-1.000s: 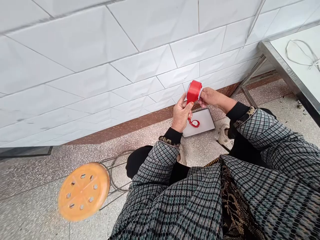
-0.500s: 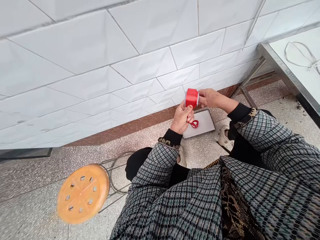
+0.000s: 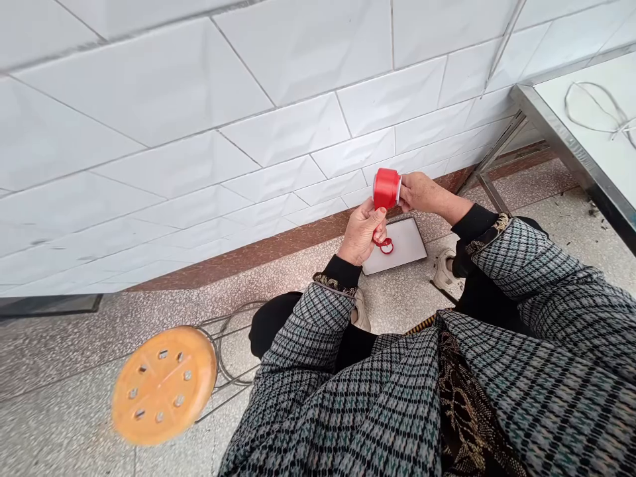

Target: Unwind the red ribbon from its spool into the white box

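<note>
A red spool of ribbon (image 3: 386, 187) is held up in front of me, near the tiled wall. My right hand (image 3: 420, 192) grips its right end. My left hand (image 3: 362, 232) is closed just below the spool, pinching the loose red ribbon end (image 3: 384, 245), which curls down in a small loop. Under the hands a white flat board (image 3: 405, 246) lies on the floor. My arms are in grey checked sleeves.
An orange round stool (image 3: 163, 384) with a wire frame stands at the lower left. A steel-edged table (image 3: 576, 132) with a thin cord on top is at the upper right. The white tiled wall (image 3: 199, 132) runs along the far side; speckled floor lies below.
The spool has turned a little in my right hand and sits slightly lower than a second ago. My left hand has stayed on the ribbon end, whose loop has shortened and shifted.
</note>
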